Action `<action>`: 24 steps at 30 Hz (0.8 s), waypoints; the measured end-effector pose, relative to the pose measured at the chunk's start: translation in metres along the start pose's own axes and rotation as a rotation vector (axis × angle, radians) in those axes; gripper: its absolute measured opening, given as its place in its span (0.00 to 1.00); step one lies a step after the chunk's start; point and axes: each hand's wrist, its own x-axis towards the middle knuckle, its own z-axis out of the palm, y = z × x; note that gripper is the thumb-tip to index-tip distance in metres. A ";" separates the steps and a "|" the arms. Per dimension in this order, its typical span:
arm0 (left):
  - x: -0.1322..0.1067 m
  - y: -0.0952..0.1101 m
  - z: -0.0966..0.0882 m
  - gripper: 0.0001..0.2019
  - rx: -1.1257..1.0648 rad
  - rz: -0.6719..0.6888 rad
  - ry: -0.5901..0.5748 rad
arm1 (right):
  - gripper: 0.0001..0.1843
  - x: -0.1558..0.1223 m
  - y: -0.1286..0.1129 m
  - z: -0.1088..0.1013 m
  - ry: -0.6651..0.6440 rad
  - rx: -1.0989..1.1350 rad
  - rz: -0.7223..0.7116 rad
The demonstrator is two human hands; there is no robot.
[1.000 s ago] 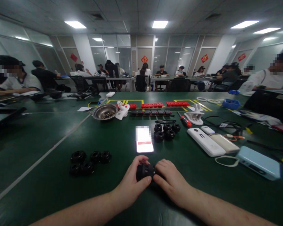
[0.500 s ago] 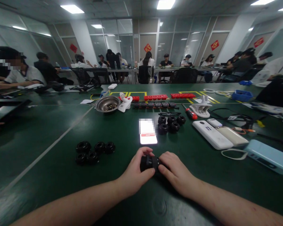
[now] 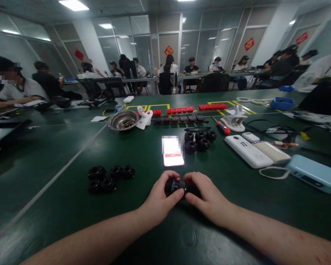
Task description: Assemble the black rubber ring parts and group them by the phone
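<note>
In front of me, a black cylindrical fitting [image 3: 173,186] with a ribbed collar lies sideways just above the table. My left hand [image 3: 163,195] wraps its left end, with the thumb across the front and the fingers over the top. At the other end, my right hand [image 3: 202,193] curls its fingertips and thumb around the collar; its grip there is partly hidden. Several black ring-shaped parts [image 3: 108,183] stand to the left, and another group of black ring-shaped parts [image 3: 200,141] sits beyond my right hand. A lit phone [image 3: 173,160] lies flat just past the fitting.
Further back are a metal bowl [image 3: 123,121] with small pieces, a white stand [image 3: 145,119], a black strip [image 3: 179,120], red trays [image 3: 180,110] and a screwdriver [image 3: 223,127]. At right lie a white power bank [image 3: 248,151] and a light-blue device [image 3: 316,173]. People sit behind.
My right hand's fingers have opened and shifted slightly around the fitting's right end, so more of the collar shows. My left hand keeps its hold. The camera view has tilted down slightly.
</note>
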 end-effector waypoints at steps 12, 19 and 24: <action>0.003 0.004 -0.001 0.12 0.026 -0.050 -0.017 | 0.15 0.001 -0.002 0.001 0.030 -0.014 -0.052; -0.003 -0.001 0.000 0.15 -0.057 -0.003 -0.049 | 0.12 0.002 0.000 0.001 -0.057 -0.055 -0.056; -0.001 -0.003 -0.002 0.16 -0.020 -0.036 -0.057 | 0.10 0.003 -0.002 0.000 -0.023 -0.011 -0.012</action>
